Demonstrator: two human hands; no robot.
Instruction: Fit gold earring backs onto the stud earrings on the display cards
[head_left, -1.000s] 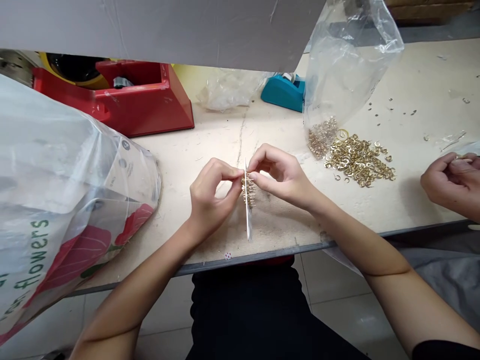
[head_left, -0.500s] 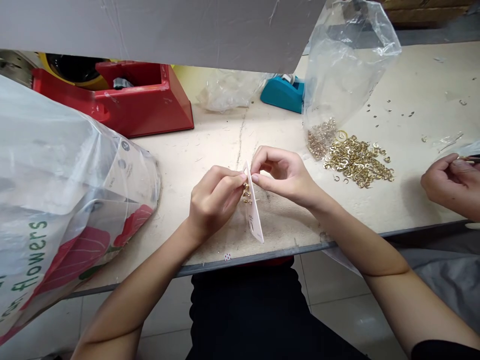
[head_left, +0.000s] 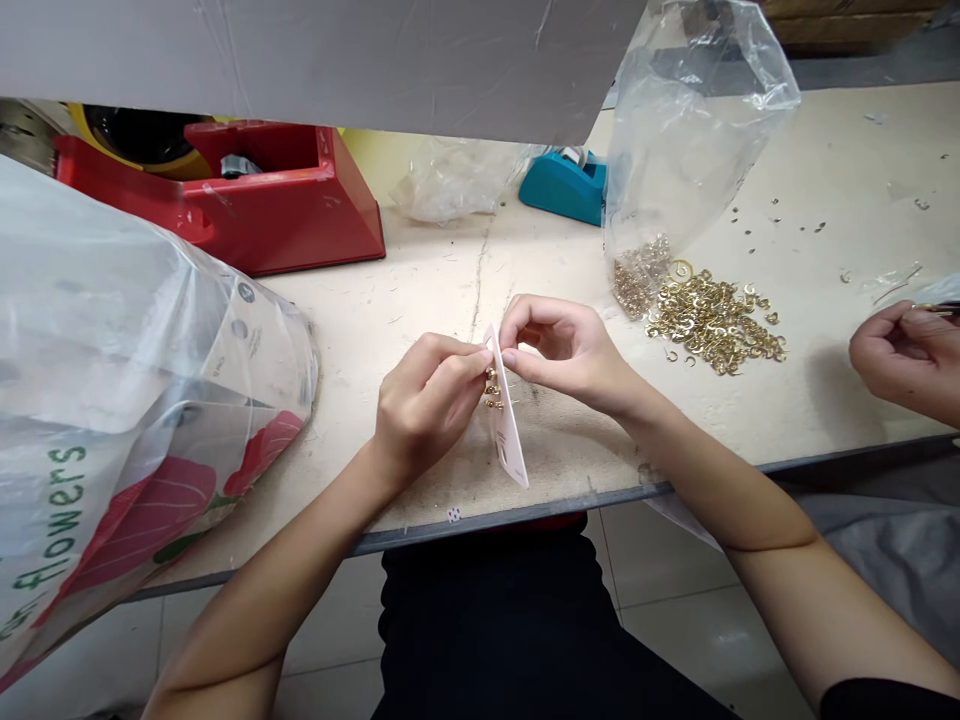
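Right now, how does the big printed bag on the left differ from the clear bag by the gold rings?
The printed bag shows red flowers and green lettering; the clear bag is plain. The printed bag slumps, bulging; the clear bag stands up, gold pieces at its bottom. Both are thin plastic on one table.

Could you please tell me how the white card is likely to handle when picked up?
The white card looks thin and light, so it would probably flex slightly despite standing straight between the left hand and right hand. The gold pieces along one side may make it tip that way.
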